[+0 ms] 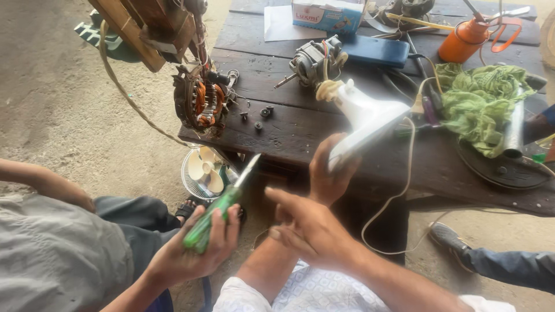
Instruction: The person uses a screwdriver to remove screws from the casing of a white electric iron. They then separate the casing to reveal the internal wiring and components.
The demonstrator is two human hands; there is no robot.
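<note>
Head view. A dark plank worktop (277, 124) stands on a rough concrete floor (69, 104) in daylight.

The left hand (326, 173) is raised in front of the worktop's near edge, its fingers closed around the lower end of a white plastic housing (367, 118). The housing slants up and away over the planks, and a pale cord (399, 190) hangs from it in a loop towards the floor. The right hand (309, 231) lies just below the left hand. Its fingers are stretched out and loosely spread, pointing left, and it holds nothing.

At lower left a co-worker's hand (196, 254) grips a green-handled screwdriver (214, 214) with the blade angled up towards the worktop edge.

On the worktop:
- a bare electric motor (315, 60) behind the housing
- loose screws (263, 112) near it
- a stator with copper windings (202, 101) at the left corner, under a wooden frame
- a blue flat case (376, 51)
- a small carton (326, 14)
- an orange oil can (462, 40)
- a crumpled green cloth (480, 101) with a metal tube (514, 130) resting on it

A small caged fan (205, 170) stands on the floor below the corner, partly hidden by the screwdriver. Another person's shoe (448, 237) shows at right.
</note>
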